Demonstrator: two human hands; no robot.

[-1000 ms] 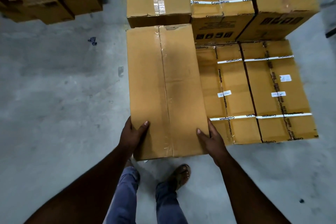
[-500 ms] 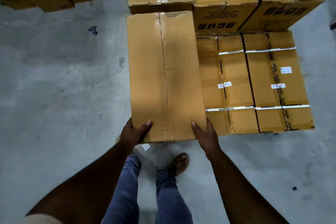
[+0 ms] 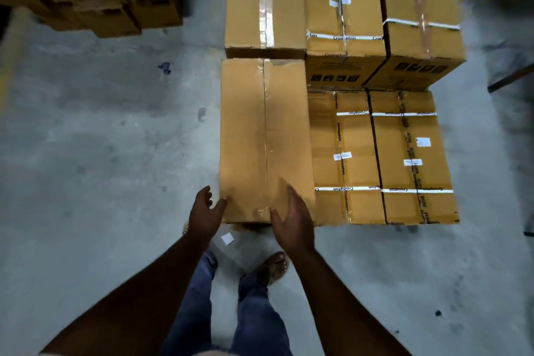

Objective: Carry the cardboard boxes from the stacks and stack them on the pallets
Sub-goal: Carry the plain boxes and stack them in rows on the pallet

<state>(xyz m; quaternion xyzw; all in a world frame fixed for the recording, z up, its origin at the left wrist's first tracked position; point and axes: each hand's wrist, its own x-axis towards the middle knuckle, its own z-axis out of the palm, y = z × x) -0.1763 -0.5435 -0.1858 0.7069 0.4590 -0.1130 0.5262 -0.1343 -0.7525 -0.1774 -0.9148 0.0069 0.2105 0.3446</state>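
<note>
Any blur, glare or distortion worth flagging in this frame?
Head view: dim overall; both the left hand and right hand are motion-smeared; clear tape on the far box glares white; wide-angle lens bows edges; the plain box stays fairly sharp.

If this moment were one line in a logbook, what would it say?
long plain brown cardboard box: set down beside strapped boxes | left hand: open | right hand: open

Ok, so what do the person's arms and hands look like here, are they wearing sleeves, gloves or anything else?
Both forearms are bare, with no sleeves showing up to the frame edge. The left hand and the right hand wear no gloves, and no watch, band or ring is visible on either. Lower down, the person wears blue jeans and a brown open sandal on one foot.
</note>
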